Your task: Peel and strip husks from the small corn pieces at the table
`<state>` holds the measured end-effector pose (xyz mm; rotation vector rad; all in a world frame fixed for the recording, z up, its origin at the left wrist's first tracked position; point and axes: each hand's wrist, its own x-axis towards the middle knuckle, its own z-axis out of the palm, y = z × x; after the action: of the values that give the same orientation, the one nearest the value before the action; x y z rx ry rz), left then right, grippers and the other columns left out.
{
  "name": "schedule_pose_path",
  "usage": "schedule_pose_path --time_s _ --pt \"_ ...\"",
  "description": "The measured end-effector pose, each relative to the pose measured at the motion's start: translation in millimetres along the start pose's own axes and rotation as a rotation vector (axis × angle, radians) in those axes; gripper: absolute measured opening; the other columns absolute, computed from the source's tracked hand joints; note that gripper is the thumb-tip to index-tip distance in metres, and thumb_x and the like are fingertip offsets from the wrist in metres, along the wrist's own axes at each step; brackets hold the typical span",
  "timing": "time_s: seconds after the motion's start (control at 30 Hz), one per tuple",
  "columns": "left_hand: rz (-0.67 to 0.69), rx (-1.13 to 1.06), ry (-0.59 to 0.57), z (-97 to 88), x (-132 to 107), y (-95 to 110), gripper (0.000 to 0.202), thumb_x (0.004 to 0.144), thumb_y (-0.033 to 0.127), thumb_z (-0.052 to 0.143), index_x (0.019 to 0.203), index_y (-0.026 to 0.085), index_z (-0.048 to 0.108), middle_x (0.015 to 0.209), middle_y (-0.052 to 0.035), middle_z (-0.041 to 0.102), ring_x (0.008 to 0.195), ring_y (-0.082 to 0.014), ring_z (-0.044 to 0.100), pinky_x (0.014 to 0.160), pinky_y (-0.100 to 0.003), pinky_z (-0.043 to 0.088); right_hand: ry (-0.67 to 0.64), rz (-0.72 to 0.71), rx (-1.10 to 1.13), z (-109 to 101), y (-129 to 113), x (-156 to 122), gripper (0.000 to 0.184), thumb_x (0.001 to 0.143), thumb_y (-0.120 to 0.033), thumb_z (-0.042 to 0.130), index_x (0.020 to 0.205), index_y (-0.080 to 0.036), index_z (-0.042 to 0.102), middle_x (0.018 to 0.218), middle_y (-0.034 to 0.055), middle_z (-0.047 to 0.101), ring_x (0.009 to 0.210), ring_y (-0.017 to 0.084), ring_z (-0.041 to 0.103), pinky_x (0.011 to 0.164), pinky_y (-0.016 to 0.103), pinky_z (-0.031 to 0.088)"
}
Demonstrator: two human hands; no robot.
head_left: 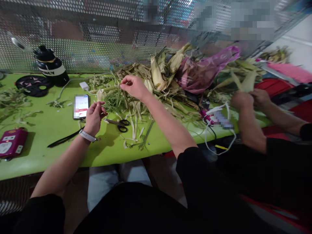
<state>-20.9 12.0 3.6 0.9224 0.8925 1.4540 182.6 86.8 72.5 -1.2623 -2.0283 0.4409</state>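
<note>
My left hand [94, 116] is closed in a pinch on a thin pale strip of corn husk [99, 96], above the green table [44, 123] near the phone. Farther back, my right hand [133, 86] pinches thin husk strands [121, 97] at the edge of a big heap of corn husks [156, 78]. Black-handled scissors [118, 123] lie on the table between my arms. Cut husk strips [133, 126] are scattered around them.
A phone [81, 106] on a white charger cable lies left of my hands. A black bottle [51, 66] and black disc [32, 85] stand at back left, a magenta device [11, 143] at front left. Another person's hands [248, 99] work husks at right, by a pink plastic bag [204, 71].
</note>
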Motion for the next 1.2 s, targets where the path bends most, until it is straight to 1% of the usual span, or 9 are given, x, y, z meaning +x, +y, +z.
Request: schedule_pose_path --time_s 0.17,0.33,0.5,0.7,0.77,0.83,0.93,1.1,1.2 --pt "0.002 0.004 -0.011 -2.4 0.9 0.7 0.017 0.086 0.036 0.066 0.086 0.019 0.064 0.062 0.0044 0.053 0.053 -0.0063 0.052 0.060 -0.018 0.051 0.071 0.131 0.318 -17.7 -6.5 27.0 0.030 0.092 -0.046 0.053 0.104 -0.018 0.057 0.095 0.0026 0.067 0.082 0.013 0.068 0.067 0.024 0.052" --pt "0.018 -0.006 -0.010 -3.4 3.0 1.6 0.017 0.086 0.036 0.066 0.085 0.019 0.064 0.062 0.0041 0.052 0.053 -0.0060 0.051 0.058 -0.017 0.051 0.130 0.191 0.537 -30.4 -9.6 39.7 0.023 0.095 -0.039 0.050 0.099 -0.017 0.053 0.099 0.0034 0.070 0.075 0.008 0.069 0.059 0.017 0.048" --pt "0.010 -0.021 0.001 -3.3 3.3 3.2 0.019 0.086 0.037 0.067 0.086 0.019 0.064 0.062 0.0041 0.052 0.052 -0.0054 0.050 0.057 -0.016 0.050 0.187 0.201 0.556 -50.8 0.9 51.3 0.029 0.095 -0.047 0.045 0.096 -0.019 0.055 0.103 0.0049 0.071 0.081 0.013 0.071 0.057 0.021 0.050" --pt "0.009 -0.018 0.006 -2.7 2.9 3.9 0.017 0.086 0.035 0.066 0.085 0.018 0.063 0.062 0.0043 0.052 0.052 -0.0054 0.050 0.057 -0.016 0.051 0.147 0.033 0.450 -69.7 -3.7 55.3 0.035 0.094 -0.056 0.044 0.099 -0.025 0.059 0.101 0.0033 0.071 0.093 0.018 0.070 0.066 0.029 0.056" --pt "0.002 -0.018 0.005 -3.0 3.2 4.4 0.016 0.086 0.035 0.065 0.085 0.018 0.063 0.063 0.0043 0.053 0.053 -0.0054 0.051 0.057 -0.016 0.051 0.089 0.009 0.431 -67.6 -21.1 42.2 0.033 0.091 -0.055 0.051 0.102 -0.026 0.061 0.103 0.0034 0.071 0.095 0.019 0.069 0.074 0.033 0.058" --pt "-0.021 -0.016 -0.010 -3.3 3.2 5.5 0.016 0.087 0.034 0.065 0.086 0.018 0.064 0.065 0.0036 0.055 0.054 -0.0056 0.054 0.058 -0.017 0.051 -0.067 -0.036 0.404 -60.3 -40.5 22.7 0.032 0.091 -0.050 0.054 0.108 -0.024 0.062 0.109 0.0038 0.070 0.105 0.020 0.066 0.087 0.038 0.056" --pt "-0.086 -0.004 -0.037 -3.0 1.7 8.8 0.018 0.087 0.035 0.065 0.087 0.017 0.062 0.072 0.0006 0.063 0.062 -0.0071 0.061 0.061 -0.018 0.052 -0.293 -0.111 0.369 -43.0 -57.5 -8.6 0.042 0.093 -0.046 0.053 0.124 -0.018 0.058 0.128 0.0066 0.062 0.126 0.022 0.055 0.107 0.045 0.043" --pt "-0.105 -0.031 -0.087 -2.7 -1.2 15.9 0.018 0.089 0.035 0.062 0.086 0.018 0.059 0.099 -0.0063 0.072 0.094 -0.0134 0.069 0.074 -0.022 0.054 -0.471 -0.129 0.380 -11.3 -46.6 -40.3 0.074 0.092 -0.067 0.035 0.149 -0.020 0.035 0.159 0.0076 0.032 0.147 0.024 0.029 0.120 0.044 0.028" --pt "-0.093 -0.087 -0.162 -5.3 0.0 15.2 0.014 0.089 0.030 0.063 0.083 0.018 0.059 0.110 -0.0070 0.070 0.110 -0.0159 0.065 0.087 -0.027 0.052 -0.497 -0.124 0.408 1.7 -43.2 -47.6 0.078 0.094 -0.068 0.019 0.154 -0.020 0.024 0.161 0.0057 0.026 0.149 0.021 0.023 0.123 0.040 0.021"
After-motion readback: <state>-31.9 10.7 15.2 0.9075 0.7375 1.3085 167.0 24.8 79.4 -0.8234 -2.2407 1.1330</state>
